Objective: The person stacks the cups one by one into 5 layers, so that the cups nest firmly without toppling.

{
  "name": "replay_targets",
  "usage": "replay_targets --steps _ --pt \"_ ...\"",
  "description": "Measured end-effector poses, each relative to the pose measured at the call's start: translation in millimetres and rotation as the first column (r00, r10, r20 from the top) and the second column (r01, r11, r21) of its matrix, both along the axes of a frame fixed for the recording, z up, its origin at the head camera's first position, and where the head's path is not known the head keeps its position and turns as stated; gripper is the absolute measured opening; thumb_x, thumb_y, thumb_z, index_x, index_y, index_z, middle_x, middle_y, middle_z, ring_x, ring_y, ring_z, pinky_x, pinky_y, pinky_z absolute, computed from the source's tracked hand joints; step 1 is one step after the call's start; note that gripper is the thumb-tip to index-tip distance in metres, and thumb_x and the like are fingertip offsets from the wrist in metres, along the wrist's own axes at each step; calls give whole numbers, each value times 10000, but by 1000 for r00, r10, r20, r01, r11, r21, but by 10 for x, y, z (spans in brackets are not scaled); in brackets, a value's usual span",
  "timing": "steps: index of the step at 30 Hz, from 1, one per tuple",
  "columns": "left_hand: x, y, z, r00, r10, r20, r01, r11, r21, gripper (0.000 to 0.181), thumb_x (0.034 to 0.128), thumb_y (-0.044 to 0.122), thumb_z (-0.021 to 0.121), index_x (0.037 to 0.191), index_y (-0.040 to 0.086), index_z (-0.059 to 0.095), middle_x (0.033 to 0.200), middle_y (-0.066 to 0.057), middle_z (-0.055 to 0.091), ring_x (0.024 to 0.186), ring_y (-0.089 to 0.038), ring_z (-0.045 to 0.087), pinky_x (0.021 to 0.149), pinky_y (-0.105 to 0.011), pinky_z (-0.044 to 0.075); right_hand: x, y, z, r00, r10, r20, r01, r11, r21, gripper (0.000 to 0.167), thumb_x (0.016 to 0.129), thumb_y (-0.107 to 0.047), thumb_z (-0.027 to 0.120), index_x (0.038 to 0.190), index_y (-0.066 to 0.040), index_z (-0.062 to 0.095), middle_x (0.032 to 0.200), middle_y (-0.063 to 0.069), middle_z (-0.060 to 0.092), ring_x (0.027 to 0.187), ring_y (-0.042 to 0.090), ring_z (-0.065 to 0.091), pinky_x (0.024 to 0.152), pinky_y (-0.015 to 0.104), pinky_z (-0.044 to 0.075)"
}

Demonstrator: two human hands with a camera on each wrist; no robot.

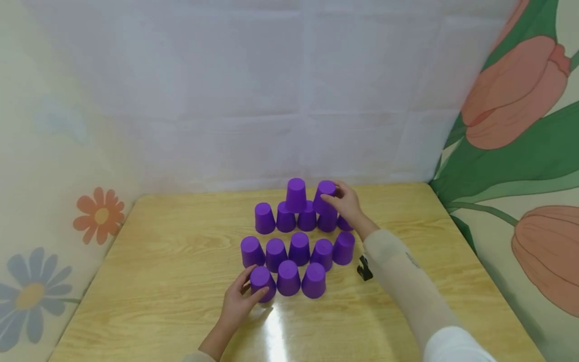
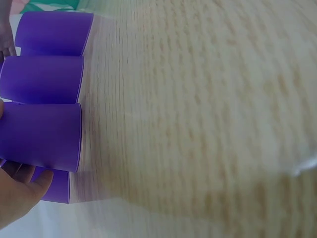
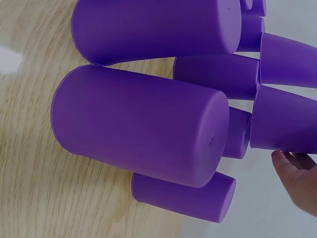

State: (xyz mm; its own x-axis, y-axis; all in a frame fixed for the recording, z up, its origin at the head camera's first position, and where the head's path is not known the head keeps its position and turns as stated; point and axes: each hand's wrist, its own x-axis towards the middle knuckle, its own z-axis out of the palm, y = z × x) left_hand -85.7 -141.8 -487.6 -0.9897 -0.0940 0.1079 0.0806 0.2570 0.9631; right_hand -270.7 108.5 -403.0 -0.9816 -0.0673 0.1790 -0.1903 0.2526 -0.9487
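Head: back cup row (image 1: 306,220), five on worktop (image 1: 181,261), bearing two upper cups (image 1: 296,195); second tier seemingly part-built; eight nearer cups (image 1: 299,250), apparently unstacked; left wrist: left hand (image 2: 17,199) gripping front-left cup (image 2: 39,136); right wrist: right hand (image 3: 299,182) gripping upper right cup (image 3: 285,119)

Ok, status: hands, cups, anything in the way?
Left fingers around front-left cup. Right fingers gripping right upper-tier cup. Small black object off right, apparently not blocking.
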Motion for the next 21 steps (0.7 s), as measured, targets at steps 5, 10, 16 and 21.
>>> replay_targets --steps 5,10,16,21 --pt "4 0 -31 1000 -4 -7 4 1000 11 587 651 -42 703 1186 -45 461 1168 -238 468 1046 -368 451 882 -422 380 -36 -29 -1 1000 -5 27 5 1000 11 434 765 -90 651 1161 -7 495 1093 187 539 1007 287 501 854 331 419" --pt "8 -1 -52 1000 -9 -17 10 1000 15 580 651 -39 705 1180 -43 467 1153 -232 481 1042 -362 454 877 -428 383 -56 -49 11 999 5 40 -5 1000 -7 426 767 -83 647 1154 2 492 1084 198 541 996 290 507 847 331 424" --pt "17 -2 -43 1000 -13 -11 13 1000 9 575 658 -29 703 1180 -46 463 1151 -238 479 1046 -366 447 878 -421 383 5 -72 155 997 16 81 -12 999 -44 417 769 -38 636 1151 33 486 1084 233 530 1000 324 498 857 362 414" --pt "25 -1 -28 1000 -16 3 16 1000 16 576 660 -26 703 1182 -47 461 1156 -233 478 1054 -362 445 878 -413 387 26 -86 201 996 16 82 -14 1000 -25 422 775 -37 628 1156 54 471 1085 251 522 998 339 494 864 372 407"
